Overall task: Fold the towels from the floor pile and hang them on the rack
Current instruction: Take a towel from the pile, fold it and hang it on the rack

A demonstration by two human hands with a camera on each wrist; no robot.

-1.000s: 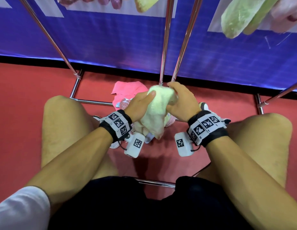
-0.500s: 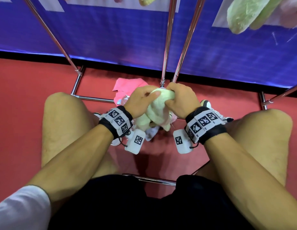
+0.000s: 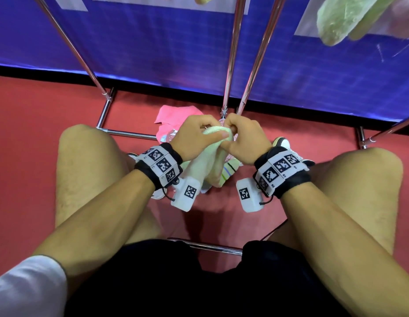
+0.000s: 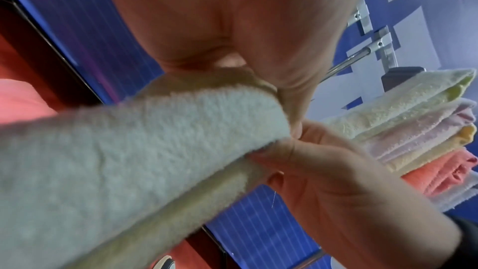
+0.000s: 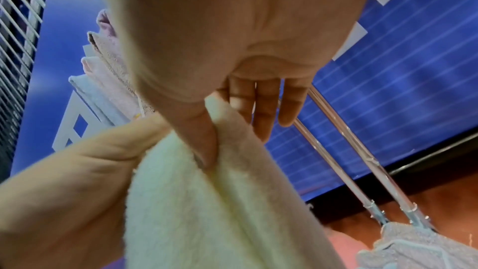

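A pale yellow-green towel (image 3: 204, 162) hangs bunched between my knees, above the floor pile. My left hand (image 3: 195, 136) grips its top edge, thumb lying over the terry. My right hand (image 3: 243, 137) pinches the same edge right beside it, thumb pressed into the cloth (image 5: 214, 181) with the other fingers (image 5: 264, 114) straight behind. In the left wrist view the towel (image 4: 129, 161) fills the frame and my right hand's fingers (image 4: 297, 156) meet it. A pink towel (image 3: 173, 115) and a striped one (image 3: 228, 172) lie on the red floor beneath. Folded towels (image 4: 413, 130) hang on the rack.
Chrome rack legs (image 3: 233, 53) rise just beyond my hands, with base bars (image 3: 128, 133) on the red floor. A blue banner wall (image 3: 176, 42) stands behind. Green folded towels (image 3: 343, 19) hang at the upper right. My bare knees flank the pile; a shoe (image 3: 283, 143) shows at the right.
Both hands have lifted and closed in on the towel's top edge; the bunched towel now hangs longer below them.
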